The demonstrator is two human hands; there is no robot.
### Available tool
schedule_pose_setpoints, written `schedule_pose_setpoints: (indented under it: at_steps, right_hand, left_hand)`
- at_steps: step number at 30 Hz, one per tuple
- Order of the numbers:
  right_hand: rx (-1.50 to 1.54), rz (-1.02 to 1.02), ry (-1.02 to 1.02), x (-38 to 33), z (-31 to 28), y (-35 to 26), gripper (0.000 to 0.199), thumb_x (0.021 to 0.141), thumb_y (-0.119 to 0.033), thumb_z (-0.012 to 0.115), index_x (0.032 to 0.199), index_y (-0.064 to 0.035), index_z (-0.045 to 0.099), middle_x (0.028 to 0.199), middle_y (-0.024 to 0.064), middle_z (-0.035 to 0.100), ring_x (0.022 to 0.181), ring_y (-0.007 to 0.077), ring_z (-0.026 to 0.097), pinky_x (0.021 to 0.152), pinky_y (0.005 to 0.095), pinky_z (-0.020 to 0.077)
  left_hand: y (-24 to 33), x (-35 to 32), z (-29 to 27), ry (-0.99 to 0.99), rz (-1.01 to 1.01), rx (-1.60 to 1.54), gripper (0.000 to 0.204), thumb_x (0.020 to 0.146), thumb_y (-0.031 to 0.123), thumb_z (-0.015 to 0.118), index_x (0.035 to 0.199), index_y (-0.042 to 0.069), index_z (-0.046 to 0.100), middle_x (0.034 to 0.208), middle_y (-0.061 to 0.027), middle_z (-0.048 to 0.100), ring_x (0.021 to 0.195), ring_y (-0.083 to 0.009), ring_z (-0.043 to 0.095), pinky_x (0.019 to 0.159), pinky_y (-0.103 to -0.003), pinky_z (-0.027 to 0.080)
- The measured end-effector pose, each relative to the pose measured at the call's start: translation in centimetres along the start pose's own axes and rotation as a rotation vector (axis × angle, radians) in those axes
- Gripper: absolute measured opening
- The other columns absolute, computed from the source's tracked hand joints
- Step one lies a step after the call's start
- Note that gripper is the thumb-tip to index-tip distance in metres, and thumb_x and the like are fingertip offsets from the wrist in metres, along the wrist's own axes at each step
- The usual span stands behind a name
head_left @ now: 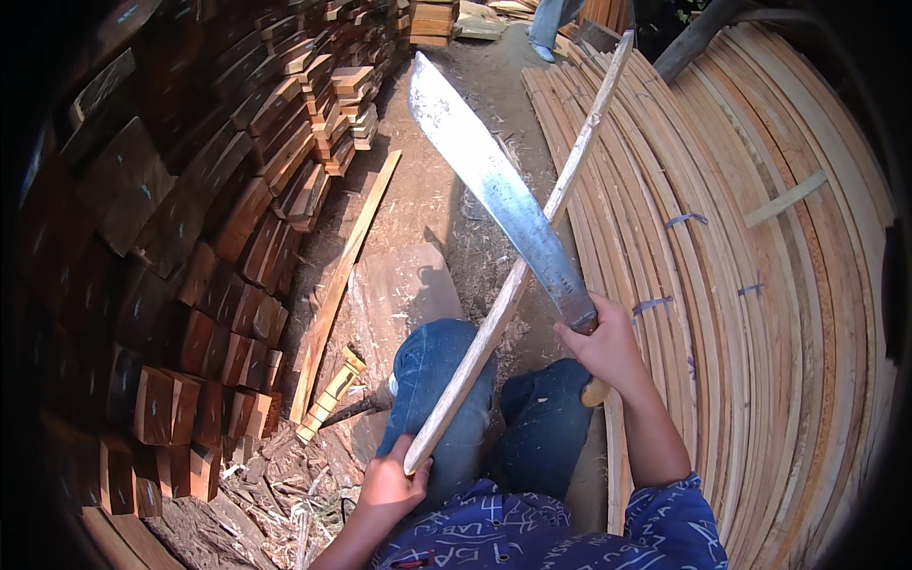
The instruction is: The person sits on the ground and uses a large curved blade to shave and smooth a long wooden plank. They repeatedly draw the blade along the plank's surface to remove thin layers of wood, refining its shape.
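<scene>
My left hand (392, 483) is closed round the near end of a long, pale wooden stick (480, 350), which slants up and away to the right across my knees. In my right hand (608, 344) is a machete (484, 169), gripped by its handle, with the broad, worn blade pointing up and to the left. The blade crosses the stick around its middle and lies over it in this view; whether they touch I cannot tell. Most of the handle is hidden by my fingers, and its light butt end shows below them.
Stacked cut boards (204, 323) rise along the left. On the right lie long bundled planks (722, 228) with purple ties. A narrow board (347, 285), a carved yellowish wooden piece (331, 394) and wood shavings (271, 499) are on the ground. Another person's leg (549, 27) shows at the far end.
</scene>
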State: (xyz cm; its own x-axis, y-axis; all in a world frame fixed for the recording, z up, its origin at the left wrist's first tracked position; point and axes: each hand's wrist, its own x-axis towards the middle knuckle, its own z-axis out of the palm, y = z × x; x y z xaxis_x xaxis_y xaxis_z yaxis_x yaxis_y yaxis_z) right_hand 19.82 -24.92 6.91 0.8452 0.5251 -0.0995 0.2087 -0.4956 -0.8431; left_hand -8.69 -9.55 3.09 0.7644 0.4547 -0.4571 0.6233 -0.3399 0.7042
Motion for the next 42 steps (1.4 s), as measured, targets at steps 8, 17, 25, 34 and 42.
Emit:
schedule_pose_setpoints:
  at_steps: [8,17,25,34,42]
  right_hand:
    - [-0.114,0.022,-0.067,-1.8,0.3,1.3,0.031,0.08,-0.003,0.073,0.108,0.0058,0.064,0.081,0.0061,0.067,0.075,0.0096,0.059,0.068,0.0273,0.0494]
    - [-0.075,-0.035,-0.001,-2.5,0.7,2.1,0.03,0.08,-0.004,0.07,0.108,0.0048,0.063,0.077,0.0132,0.068,0.07,0.0184,0.066,0.065,0.0307,0.0507]
    - [0.251,0.25,-0.194,-2.7,1.0,1.0,0.017,0.084,-0.001,0.07,0.098,0.0009,0.059,0.062,-0.0013,0.055,0.045,0.0053,0.049,0.042,0.0238,0.0388]
    - [0.379,0.283,-0.312,-2.3,1.5,2.7,0.016,0.086,0.003,0.067,0.095,-0.0005,0.055,0.062,-0.0004,0.054,0.046,0.0069,0.051,0.042,0.0246,0.0403]
    - [0.381,0.263,-0.242,-2.2,1.4,3.3,0.016,0.085,0.002,0.068,0.094,-0.0007,0.055,0.063,0.0002,0.054,0.046,0.0078,0.051,0.043,0.0252,0.0404]
  left_hand:
    - [-1.3,-0.1,0.9,0.042,0.098,-0.009,0.03,0.084,0.017,0.07,0.109,0.005,0.058,0.071,-0.0253,0.065,0.071,-0.0443,0.067,0.064,-0.049,0.055]
    - [-0.3,0.3,0.6,-0.038,0.04,0.013,0.043,0.083,0.015,0.072,0.118,-0.003,0.056,0.08,-0.0298,0.068,0.078,-0.0424,0.07,0.067,-0.043,0.057]
    - [-0.6,0.1,0.9,-0.018,0.041,0.022,0.047,0.082,0.013,0.074,0.121,-0.004,0.054,0.078,-0.0275,0.068,0.072,-0.0398,0.071,0.065,-0.041,0.057]
    - [-1.0,0.0,1.6,0.052,0.062,0.018,0.036,0.084,0.016,0.071,0.114,0.002,0.057,0.064,-0.0229,0.064,0.059,-0.038,0.068,0.057,-0.044,0.055]
    - [-0.5,0.9,1.7,-0.039,0.067,0.055,0.047,0.082,0.013,0.074,0.122,-0.003,0.055,0.082,-0.0272,0.07,0.073,-0.0377,0.072,0.065,-0.04,0.058]
